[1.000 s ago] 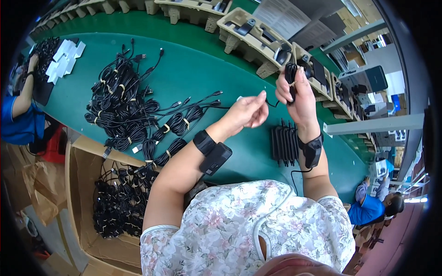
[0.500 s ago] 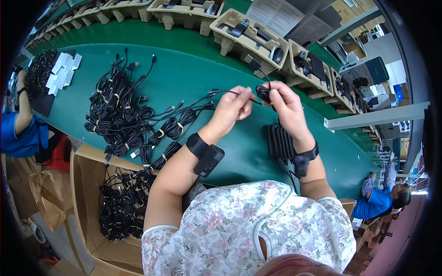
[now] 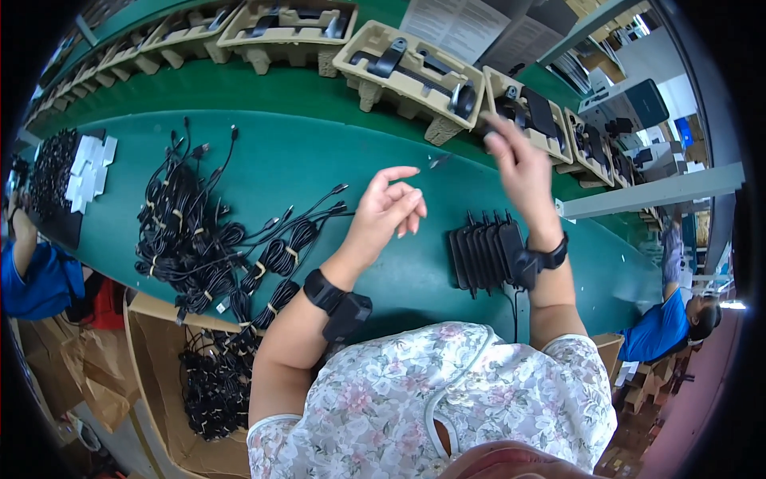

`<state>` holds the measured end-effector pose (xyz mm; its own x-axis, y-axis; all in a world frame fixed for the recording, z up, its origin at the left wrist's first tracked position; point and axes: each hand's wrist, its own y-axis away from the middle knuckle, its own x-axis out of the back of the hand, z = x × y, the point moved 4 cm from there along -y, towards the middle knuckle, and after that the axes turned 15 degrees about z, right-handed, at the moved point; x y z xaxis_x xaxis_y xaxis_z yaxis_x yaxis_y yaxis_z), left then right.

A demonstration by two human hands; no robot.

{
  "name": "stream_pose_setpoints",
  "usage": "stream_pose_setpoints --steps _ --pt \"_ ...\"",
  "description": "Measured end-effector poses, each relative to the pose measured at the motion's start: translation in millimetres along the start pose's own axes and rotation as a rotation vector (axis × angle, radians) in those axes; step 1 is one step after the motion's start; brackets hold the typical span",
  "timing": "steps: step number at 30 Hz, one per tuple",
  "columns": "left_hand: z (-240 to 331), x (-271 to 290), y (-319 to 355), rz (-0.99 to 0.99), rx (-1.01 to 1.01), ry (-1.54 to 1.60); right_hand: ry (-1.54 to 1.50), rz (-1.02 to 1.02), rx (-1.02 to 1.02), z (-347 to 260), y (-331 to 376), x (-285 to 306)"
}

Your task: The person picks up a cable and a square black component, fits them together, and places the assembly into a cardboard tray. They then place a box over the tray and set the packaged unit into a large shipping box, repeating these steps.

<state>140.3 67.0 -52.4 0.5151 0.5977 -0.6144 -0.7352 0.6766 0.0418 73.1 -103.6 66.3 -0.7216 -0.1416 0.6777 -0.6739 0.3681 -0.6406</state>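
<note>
To the right of the cable pile point(image 3: 187, 247), left hand point(image 3: 388, 209) above the green tabletop point(image 3: 383, 291), with fingers apart and nothing visible in the grip. Farther right and farther back from the pile, right hand point(image 3: 523, 164), near the corner of a beige moulded tray point(image 3: 399, 89), with blurred fingertips; cannot tell whether clamped on something or loose. Right by those fingertips, a dark blurred item point(image 3: 483, 126), perhaps a bundled cable. Between the hands, also to the right of the pile, a small dark cable end point(image 3: 439, 161), blurred too; cannot tell whether joined to that item.

Chief risk, as judged: catching that cable end on the tray's rim, because of dangling free of both hands, and so tugging the item askew. Could also knock black parts point(image 3: 388, 57) in the tray out of place through a careless pass. Closer to the pile, possible tangling, caused by loose plugs point(image 3: 340, 188) fanning out toward the left hand.

For writing: lines of print on grey sheets point(image 3: 463, 32), far beyond the pile to the right, too small to read. Farther right of the pile, a pale carton point(image 3: 618, 104) with a dark panel; no brand or label legible there.
</note>
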Motion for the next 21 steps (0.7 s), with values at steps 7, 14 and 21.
stream_pose_setpoints --steps 7,14,21 --pt "-8.8 -2.6 -0.1 -0.022 0.084 -0.085 0.574 0.099 -0.002 72.3 -72.0 29.4" --pt "-13.0 1.3 -1.7 -0.009 0.117 -0.104 0.65 0.154 0.305 107.5 -76.6 20.4" --pt "-14.9 0.5 -2.9 -0.013 0.125 -0.117 0.748 0.172 0.464 110.4 -66.3 17.4"
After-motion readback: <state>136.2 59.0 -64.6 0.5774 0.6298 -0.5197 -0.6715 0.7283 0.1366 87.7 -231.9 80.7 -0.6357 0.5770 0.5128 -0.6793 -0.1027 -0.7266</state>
